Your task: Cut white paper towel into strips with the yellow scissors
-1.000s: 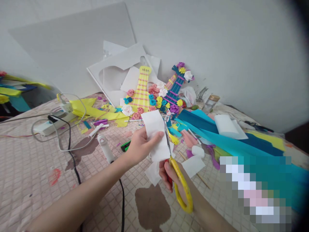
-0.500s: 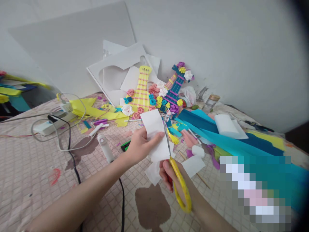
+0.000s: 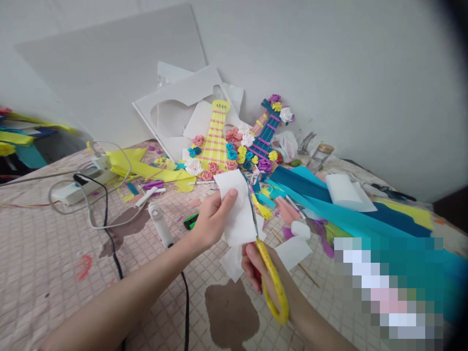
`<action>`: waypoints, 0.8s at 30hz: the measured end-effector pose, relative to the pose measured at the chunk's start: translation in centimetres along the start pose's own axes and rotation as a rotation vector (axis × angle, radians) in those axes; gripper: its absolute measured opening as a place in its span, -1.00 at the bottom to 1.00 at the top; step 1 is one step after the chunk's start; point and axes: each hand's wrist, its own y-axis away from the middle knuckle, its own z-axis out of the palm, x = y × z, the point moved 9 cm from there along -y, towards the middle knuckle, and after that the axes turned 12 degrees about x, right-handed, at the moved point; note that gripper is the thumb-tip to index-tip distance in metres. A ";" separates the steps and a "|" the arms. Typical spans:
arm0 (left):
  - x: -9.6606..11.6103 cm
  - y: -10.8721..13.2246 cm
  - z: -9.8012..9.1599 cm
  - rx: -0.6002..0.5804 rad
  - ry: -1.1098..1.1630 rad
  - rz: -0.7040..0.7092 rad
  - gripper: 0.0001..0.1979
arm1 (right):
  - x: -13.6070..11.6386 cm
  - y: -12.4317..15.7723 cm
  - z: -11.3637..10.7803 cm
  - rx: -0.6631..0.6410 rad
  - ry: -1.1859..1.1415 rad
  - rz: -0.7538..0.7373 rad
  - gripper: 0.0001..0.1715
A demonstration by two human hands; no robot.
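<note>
My left hand [image 3: 215, 214] pinches a white paper piece [image 3: 239, 214] between thumb and fingers, holding it above the table. In my right hand [image 3: 256, 265] is a pair of scissors [image 3: 272, 287] with yellow-wrapped handles; a bit of red shows near my fingers. The blades lie along the right edge of the white paper, pointing away from me. Whether they are cutting into it I cannot tell. Below the paper, more white pieces [image 3: 292, 252] lie on the table.
Behind my hands stand a yellow paper guitar [image 3: 217, 134] and a blue one [image 3: 266, 136] with paper flowers. A glue gun [image 3: 160, 224] and power strip [image 3: 82, 187] with cables lie left. Teal paper sheets [image 3: 310, 195] and a white roll [image 3: 341, 190] lie right.
My left thumb has shifted up and to the left on the white paper, away from the blades. The scissors stay almost in place along its right edge.
</note>
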 end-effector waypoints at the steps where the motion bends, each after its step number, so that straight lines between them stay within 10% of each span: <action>1: -0.1 0.0 0.0 0.000 -0.002 -0.002 -0.58 | 0.1 0.0 0.0 0.005 -0.003 0.003 -0.56; 24: -0.9 0.1 -0.1 0.029 0.105 -0.060 -0.64 | 0.0 -0.1 0.1 0.024 0.025 0.001 -0.42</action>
